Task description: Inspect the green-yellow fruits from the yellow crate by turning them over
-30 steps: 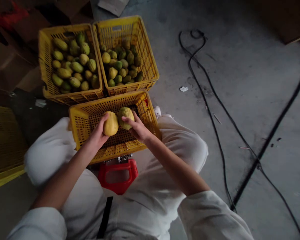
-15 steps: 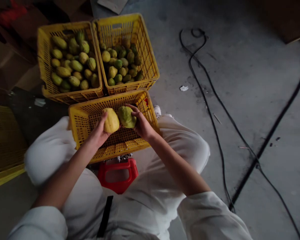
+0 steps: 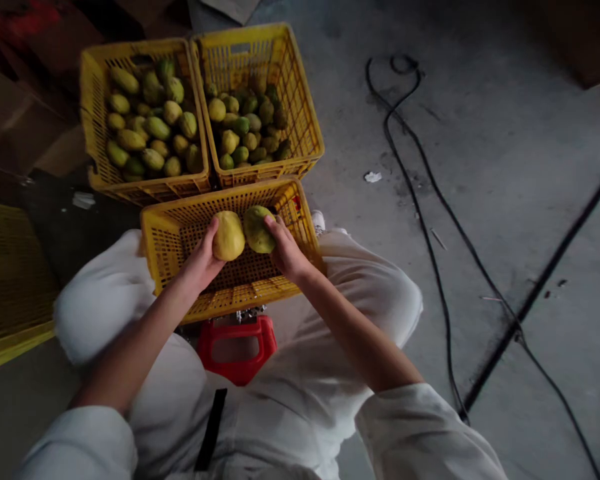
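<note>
My left hand (image 3: 206, 259) is closed around a smooth yellow papaya-like fruit (image 3: 229, 237), thumb along its left side. Beside it, a greener papaya-like fruit (image 3: 258, 230) is gripped by my right hand (image 3: 286, 250), with the thumb on top. The two fruits are held close together, side by side, above a yellow plastic crate (image 3: 165, 267) between my knees. Through its open top I see the slotted floor; my hands and the fruits hide part of the inside.
Beyond it stand a left yellow crate (image 3: 94, 127) and a right yellow crate (image 3: 305, 113), both holding many green-yellow fruits. A red handled object (image 3: 237, 373) sits between my thighs. Black cables (image 3: 437, 273) cross the floor at right. Another yellow crate (image 3: 15, 280) is at left.
The green fruit has turned in my right hand, and its thumb now lies across the top. Both fruits have shifted slightly right in view; the whole scene has drifted a little too.
</note>
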`<state>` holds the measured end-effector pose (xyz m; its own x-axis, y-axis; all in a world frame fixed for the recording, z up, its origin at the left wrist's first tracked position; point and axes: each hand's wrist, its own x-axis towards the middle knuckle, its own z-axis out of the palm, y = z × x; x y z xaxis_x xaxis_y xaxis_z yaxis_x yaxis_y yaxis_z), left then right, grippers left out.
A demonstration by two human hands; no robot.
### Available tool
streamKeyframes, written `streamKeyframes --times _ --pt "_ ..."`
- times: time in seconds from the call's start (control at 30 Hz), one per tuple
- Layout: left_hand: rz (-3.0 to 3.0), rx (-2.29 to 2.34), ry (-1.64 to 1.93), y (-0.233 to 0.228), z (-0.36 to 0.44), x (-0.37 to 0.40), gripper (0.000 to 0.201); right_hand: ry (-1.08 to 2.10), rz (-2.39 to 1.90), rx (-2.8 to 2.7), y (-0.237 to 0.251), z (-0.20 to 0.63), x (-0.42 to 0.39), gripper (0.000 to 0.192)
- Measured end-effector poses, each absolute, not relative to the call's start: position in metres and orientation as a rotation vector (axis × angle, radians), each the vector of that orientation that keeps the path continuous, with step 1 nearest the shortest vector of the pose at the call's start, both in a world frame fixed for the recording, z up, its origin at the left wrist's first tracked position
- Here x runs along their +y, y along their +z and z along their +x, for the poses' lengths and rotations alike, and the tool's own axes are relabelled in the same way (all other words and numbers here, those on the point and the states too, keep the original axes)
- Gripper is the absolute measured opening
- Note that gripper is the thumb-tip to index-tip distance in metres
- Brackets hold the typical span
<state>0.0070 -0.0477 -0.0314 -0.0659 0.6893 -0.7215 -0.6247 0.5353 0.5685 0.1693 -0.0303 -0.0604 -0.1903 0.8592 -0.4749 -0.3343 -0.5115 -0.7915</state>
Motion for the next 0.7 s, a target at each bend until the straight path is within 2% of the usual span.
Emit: streamKeyframes --times 0.1,0.33,0.57,0.63,0.7 --pt "0.131 1.2 1.07 -0.036 0.002 -0.05 0.022 1.809 -1.232 -0.615 -0.066 0.171 -0.025 0.049" --pt "0.184 1.111 1.012 -0.036 -0.003 -0.054 0.033 1.846 -1.199 -0.542 -0.068 0.172 -0.023 0.043" --pt "0.196 1.181 1.042 -0.046 -0.001 -0.057 0.046 1.864 -1.146 -0.644 -0.065 0.169 -0.027 0.054" --pt "0.179 1.192 1.044 -0.044 0.002 -0.056 0.039 1.872 -1.138 -0.665 -0.062 0.169 -0.028 0.055" --pt "0.132 1.226 1.055 -0.038 0.005 -0.054 0.024 1.838 -1.164 -0.728 -0.06 0.17 -0.029 0.055"
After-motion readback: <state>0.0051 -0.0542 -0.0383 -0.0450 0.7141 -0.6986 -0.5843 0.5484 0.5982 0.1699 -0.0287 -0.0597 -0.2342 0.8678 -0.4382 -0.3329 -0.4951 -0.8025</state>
